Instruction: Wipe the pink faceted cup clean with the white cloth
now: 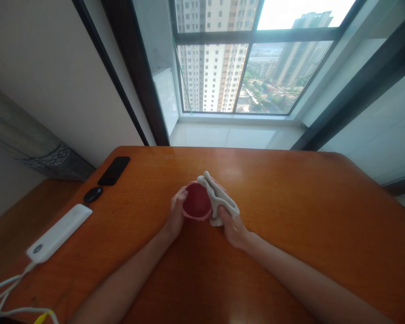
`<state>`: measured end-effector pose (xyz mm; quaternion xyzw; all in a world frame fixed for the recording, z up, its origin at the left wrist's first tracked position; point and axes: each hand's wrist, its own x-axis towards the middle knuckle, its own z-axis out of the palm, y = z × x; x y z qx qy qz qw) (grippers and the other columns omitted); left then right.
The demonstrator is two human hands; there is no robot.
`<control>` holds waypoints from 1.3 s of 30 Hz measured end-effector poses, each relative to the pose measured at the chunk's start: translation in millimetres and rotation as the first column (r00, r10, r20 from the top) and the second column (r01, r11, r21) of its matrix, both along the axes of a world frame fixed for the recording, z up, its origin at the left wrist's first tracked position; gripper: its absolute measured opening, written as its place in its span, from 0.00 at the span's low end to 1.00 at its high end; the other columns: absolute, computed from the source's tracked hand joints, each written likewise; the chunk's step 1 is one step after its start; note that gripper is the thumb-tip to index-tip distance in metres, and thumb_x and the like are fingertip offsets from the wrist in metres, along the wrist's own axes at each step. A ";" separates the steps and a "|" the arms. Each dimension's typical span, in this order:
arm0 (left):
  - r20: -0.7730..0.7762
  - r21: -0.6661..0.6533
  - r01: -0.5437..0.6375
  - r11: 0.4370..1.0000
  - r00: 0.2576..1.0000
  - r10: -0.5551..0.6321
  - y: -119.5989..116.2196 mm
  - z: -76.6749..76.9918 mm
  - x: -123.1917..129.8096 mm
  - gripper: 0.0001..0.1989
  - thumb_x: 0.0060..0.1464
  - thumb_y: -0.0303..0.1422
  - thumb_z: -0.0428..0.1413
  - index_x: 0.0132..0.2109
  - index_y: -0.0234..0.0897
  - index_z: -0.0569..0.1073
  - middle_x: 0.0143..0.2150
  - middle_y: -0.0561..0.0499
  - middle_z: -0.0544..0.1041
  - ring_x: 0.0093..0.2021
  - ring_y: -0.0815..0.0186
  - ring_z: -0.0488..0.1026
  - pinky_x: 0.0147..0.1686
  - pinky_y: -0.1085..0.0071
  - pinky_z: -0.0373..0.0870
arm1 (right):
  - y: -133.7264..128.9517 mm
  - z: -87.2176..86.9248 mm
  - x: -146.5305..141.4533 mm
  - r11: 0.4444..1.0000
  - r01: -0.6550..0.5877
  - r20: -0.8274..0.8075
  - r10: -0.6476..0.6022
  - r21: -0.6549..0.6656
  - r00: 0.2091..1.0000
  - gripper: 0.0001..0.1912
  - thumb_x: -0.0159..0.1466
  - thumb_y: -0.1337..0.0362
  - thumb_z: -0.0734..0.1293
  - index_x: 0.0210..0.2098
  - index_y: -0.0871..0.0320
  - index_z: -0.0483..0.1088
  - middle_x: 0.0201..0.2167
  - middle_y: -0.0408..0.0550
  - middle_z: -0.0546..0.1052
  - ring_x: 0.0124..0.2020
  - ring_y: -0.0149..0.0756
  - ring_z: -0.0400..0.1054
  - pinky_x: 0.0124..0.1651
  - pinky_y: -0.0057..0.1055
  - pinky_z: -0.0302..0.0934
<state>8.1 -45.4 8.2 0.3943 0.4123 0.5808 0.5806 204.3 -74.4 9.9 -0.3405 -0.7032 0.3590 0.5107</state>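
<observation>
Over the middle of the table, a pinkish-red bowl is tilted so that its inside faces me. My left hand grips its left side, the thumb at the rim and the other fingers hidden behind. A folded white cloth lies against the bowl's right rim. My right hand is closed on this cloth, with the thumb on the near side. Most of the right fingers are hidden behind the cloth.
On the left of the wooden table lie a black phone, a round black object and a white power strip. White cables run off at the lower left. A window is beyond the far edge.
</observation>
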 end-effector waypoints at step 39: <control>-0.005 -0.015 -0.040 0.999 0.999 0.040 1.5 -1.6 -1.5 0.24 0.65 0.50 0.58 0.52 0.34 0.82 0.49 0.45 0.85 0.49 0.53 0.80 0.50 0.64 0.75 | 2.4 2.6 0.6 0.999 -0.030 -0.048 0.029 -0.035 0.998 0.31 0.79 0.43 0.57 0.76 0.43 0.65 0.80 0.45 0.63 0.82 0.52 0.53 0.83 0.57 0.48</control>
